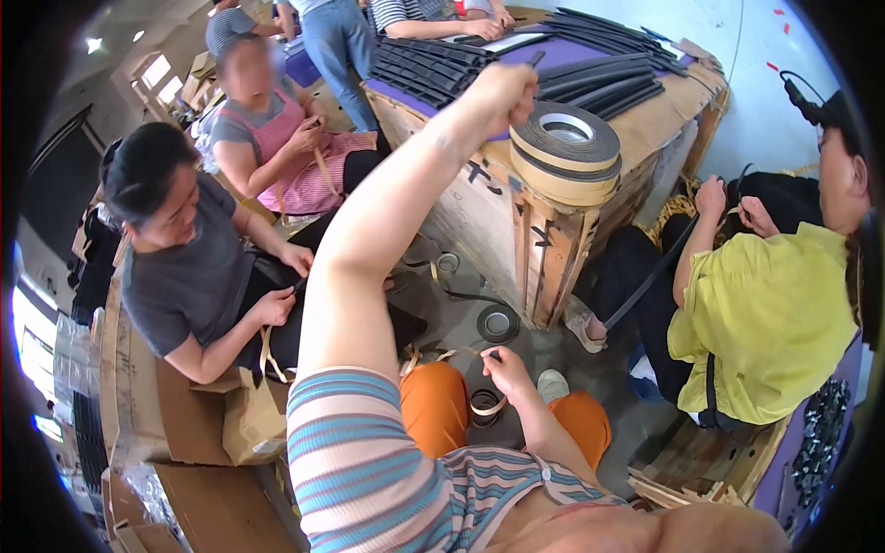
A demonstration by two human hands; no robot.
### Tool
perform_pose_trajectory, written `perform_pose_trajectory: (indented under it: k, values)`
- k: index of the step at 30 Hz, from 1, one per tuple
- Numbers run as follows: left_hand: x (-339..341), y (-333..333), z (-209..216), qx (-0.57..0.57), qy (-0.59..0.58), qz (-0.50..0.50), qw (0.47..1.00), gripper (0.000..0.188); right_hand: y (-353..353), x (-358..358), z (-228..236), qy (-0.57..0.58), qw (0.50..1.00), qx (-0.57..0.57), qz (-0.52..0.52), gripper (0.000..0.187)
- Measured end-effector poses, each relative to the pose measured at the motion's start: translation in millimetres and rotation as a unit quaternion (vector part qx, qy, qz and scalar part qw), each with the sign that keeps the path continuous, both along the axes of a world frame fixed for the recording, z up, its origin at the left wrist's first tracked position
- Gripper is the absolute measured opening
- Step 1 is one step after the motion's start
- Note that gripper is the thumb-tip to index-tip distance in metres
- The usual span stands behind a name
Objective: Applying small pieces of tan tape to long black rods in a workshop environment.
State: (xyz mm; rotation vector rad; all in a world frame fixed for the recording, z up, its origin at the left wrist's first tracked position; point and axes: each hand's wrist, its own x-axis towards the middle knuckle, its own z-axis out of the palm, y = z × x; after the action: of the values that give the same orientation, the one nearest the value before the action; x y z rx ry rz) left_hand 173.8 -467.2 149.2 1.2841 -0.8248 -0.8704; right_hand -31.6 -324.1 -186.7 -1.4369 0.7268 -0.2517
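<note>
My left arm reaches up and across to the table's near edge. My left hand (505,95) is closed there, with a dark end of a black strip (536,59) showing above the fingers. Just right of it stands a stack of tape rolls (566,152), dark on top with tan sides. Lower down, over my lap, my right hand (507,373) pinches the end of a dark strip; its other end is hidden. A thin tan paper ribbon (452,353) trails left from near those fingers. Below the hand, a small tape roll (485,405) sits between my orange-clad knees.
Long black strips (599,83) and a bundle of black pieces (426,72) cover the purple tabletop. A dark tape roll (498,323) lies on the floor. Seated people work at left and right. Open cardboard boxes (254,417) stand lower left, a wooden crate (693,458) lower right.
</note>
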Motion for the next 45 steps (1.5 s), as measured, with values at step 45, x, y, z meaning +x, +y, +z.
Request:
perform_pose_trajectory:
  k: [45]
  values:
    - [-167, 423, -120, -0.202, 0.121, -0.18, 0.955, 0.023, 79, -99, -42, 0.147, 0.981, 0.118, 0.048, 0.01]
